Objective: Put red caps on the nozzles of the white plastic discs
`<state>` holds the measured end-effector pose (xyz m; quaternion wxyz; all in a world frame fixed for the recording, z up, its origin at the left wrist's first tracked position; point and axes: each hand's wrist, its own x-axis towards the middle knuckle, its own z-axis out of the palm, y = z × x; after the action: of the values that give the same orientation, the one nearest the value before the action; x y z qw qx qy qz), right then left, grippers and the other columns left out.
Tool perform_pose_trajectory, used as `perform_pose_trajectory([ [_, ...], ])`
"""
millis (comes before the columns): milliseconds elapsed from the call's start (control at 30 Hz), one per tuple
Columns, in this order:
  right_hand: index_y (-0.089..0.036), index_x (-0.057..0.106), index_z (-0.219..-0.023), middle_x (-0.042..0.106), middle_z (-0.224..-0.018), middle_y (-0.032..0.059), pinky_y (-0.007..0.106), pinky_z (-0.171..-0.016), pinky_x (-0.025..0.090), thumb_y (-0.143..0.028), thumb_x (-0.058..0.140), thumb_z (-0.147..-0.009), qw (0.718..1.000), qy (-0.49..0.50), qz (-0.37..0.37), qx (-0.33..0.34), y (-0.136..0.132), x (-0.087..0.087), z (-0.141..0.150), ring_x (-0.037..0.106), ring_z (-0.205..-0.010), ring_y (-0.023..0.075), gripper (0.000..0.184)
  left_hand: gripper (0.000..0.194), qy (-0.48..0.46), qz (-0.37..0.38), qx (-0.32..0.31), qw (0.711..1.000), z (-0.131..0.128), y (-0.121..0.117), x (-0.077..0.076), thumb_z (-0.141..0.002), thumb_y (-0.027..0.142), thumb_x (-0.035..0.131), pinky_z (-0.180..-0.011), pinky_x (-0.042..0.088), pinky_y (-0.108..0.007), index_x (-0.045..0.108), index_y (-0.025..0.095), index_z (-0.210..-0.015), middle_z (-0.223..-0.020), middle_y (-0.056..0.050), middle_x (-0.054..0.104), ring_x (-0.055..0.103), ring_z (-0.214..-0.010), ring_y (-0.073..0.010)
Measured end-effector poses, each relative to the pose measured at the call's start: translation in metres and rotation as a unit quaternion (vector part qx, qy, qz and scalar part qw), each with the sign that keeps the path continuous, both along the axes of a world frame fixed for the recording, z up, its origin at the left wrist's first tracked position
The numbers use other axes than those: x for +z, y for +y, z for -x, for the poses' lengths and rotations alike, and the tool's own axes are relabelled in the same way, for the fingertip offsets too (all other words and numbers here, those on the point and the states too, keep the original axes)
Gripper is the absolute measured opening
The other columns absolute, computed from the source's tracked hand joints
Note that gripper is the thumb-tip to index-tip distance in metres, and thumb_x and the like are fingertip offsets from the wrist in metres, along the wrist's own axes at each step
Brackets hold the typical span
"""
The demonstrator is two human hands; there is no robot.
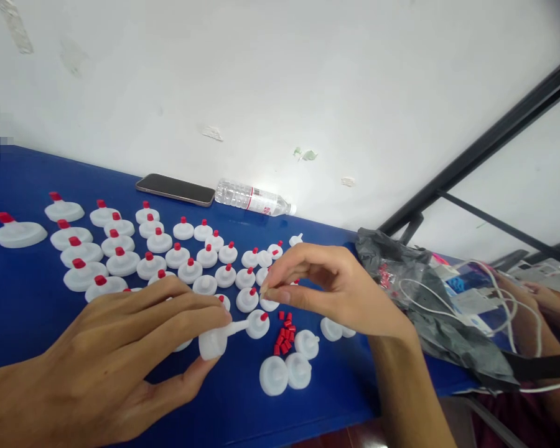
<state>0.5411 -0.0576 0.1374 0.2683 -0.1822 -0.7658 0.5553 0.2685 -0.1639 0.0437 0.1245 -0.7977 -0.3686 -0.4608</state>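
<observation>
My left hand point(135, 348) grips a white plastic nozzle cap point(212, 344) between thumb and fingers. Its thin spout points right, and no red tip shows on it. My right hand point(329, 280) hovers over the right part of the caps with thumb and forefinger pinched together; whatever is between them is too small to make out. Just below it lies a little pile of small red tips point(284, 336). Rows of white nozzle caps with red tips point(152, 266) stand to the left. Beside the pile are several caps without red tips point(298, 370).
A phone point(175, 188) and a clear water bottle point(254, 197) lie along the wall on the blue table point(317, 414). To the right are a black plastic bag point(448, 336), white cables, and another person's arm point(550, 308). A black metal frame point(485, 127) slants above.
</observation>
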Motion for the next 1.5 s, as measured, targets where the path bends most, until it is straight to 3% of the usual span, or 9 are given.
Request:
perform_pose_trajectory([
  [133, -0.025, 0.092, -0.111, 0.093, -0.107, -0.0003, 0.024, -0.093, 0.073, -0.007, 0.101, -0.093, 0.992, 0.046, 0.108, 0.046, -0.001, -0.012, 0.01, 0.091, -0.101, 0.0159, 0.026, 0.017, -0.002, 0.001, 0.001, 1.0, 0.0, 0.0, 0.002, -0.12, 0.028, 0.063, -0.079, 0.065, -0.03, 0.078, 0.029, -0.129, -0.112, 0.006, 0.089, 0.083, -0.097, -0.0157],
  [333, -0.025, 0.096, -0.098, 0.091, -0.098, 0.0002, 0.023, -0.084, 0.072, -0.006, 0.107, -0.085, 0.997, 0.031, 0.045, 0.048, -0.001, -0.015, 0.013, 0.087, -0.09, 0.0154, 0.025, 0.02, 0.001, 0.005, -0.001, 1.0, 0.001, -0.002, 0.004, -0.12, 0.029, 0.062, -0.078, 0.067, -0.031, 0.078, 0.03, -0.132, -0.113, 0.006, 0.09, 0.083, -0.097, -0.0173],
  [567, -0.024, 0.094, -0.104, 0.089, -0.103, 0.0008, 0.023, -0.088, 0.071, -0.006, 0.106, -0.085, 0.992, 0.022, 0.098, 0.077, 0.001, -0.019, 0.015, 0.086, -0.096, 0.0155, 0.029, 0.022, 0.014, -0.003, -0.027, 1.0, 0.007, -0.002, 0.002, -0.118, 0.022, 0.065, -0.081, 0.069, -0.028, 0.079, 0.028, -0.135, -0.119, 0.004, 0.091, 0.084, -0.1, -0.0164],
  [767, -0.036, 0.074, -0.158, 0.079, -0.128, 0.0013, 0.029, -0.1, 0.069, -0.009, 0.11, -0.079, 0.994, 0.019, 0.057, 0.09, -0.003, -0.027, 0.018, 0.08, -0.12, 0.0194, 0.091, 0.027, 0.057, 0.014, -0.018, 0.998, 0.017, -0.001, -0.001, -0.121, 0.021, 0.063, -0.091, 0.07, -0.032, 0.075, 0.03, -0.143, -0.129, 0.004, 0.09, 0.082, -0.114, -0.0192],
  [900, -0.039, 0.056, -0.176, 0.072, -0.16, 0.0086, 0.042, -0.117, 0.066, -0.019, 0.109, -0.085, 0.995, -0.032, 0.007, 0.096, -0.005, -0.031, 0.019, 0.073, -0.145, 0.0277, 0.107, 0.034, 0.067, 0.008, -0.009, 0.998, 0.021, -0.001, -0.003, -0.121, 0.016, 0.061, -0.086, 0.069, -0.033, 0.071, 0.028, -0.151, -0.132, 0.003, 0.09, 0.08, -0.108, -0.0191],
  [1000, -0.037, 0.048, -0.183, 0.073, -0.167, 0.0102, 0.048, -0.128, 0.059, -0.024, 0.109, -0.085, 0.988, -0.045, 0.019, 0.144, -0.005, -0.038, 0.023, 0.074, -0.149, 0.0302, 0.116, 0.032, 0.039, 0.004, -0.01, 0.999, 0.02, 0.001, -0.007, -0.121, 0.018, 0.059, -0.081, 0.067, -0.032, 0.074, 0.032, -0.146, -0.131, 0.006, 0.091, 0.074, -0.089, -0.0168],
  [1133, -0.028, 0.074, -0.163, 0.087, -0.146, 0.0079, 0.041, -0.115, 0.067, -0.027, 0.108, -0.08, 0.987, -0.043, 0.053, 0.142, -0.006, -0.047, 0.029, 0.085, -0.131, 0.0307, 0.089, 0.03, 0.015, -0.02, -0.028, 0.999, 0.016, 0.001, -0.013, -0.118, 0.018, 0.063, -0.086, 0.069, -0.032, 0.078, 0.033, -0.139, -0.12, 0.009, 0.092, 0.077, -0.089, -0.0162],
  [1300, -0.026, 0.087, -0.146, 0.094, -0.128, 0.006, 0.04, -0.102, 0.073, -0.025, 0.1, -0.087, 1.0, -0.006, 0.013, 0.015, -0.005, -0.035, 0.026, 0.09, -0.113, 0.0289, 0.06, 0.035, 0.021, 0.01, -0.008, 1.0, 0.011, -0.011, -0.006, -0.112, 0.013, 0.068, -0.1, 0.073, -0.038, 0.079, 0.036, -0.136, -0.172, 0.002, 0.065, 0.077, -0.136, -0.0237],
  [1500, -0.024, 0.093, -0.116, 0.096, -0.114, 0.0071, 0.043, -0.097, 0.078, -0.037, 0.105, -0.086, 0.977, 0.071, 0.0, -0.201, 0.014, -0.015, 0.007, 0.094, -0.108, 0.0304, 0.035, 0.045, 0.01, 0.007, 0.01, 1.0, 0.014, -0.01, 0.009, -0.109, -0.001, 0.06, -0.103, 0.068, -0.032, 0.077, 0.035, -0.132, -0.145, 0.001, 0.07, 0.072, -0.115, -0.0163],
])
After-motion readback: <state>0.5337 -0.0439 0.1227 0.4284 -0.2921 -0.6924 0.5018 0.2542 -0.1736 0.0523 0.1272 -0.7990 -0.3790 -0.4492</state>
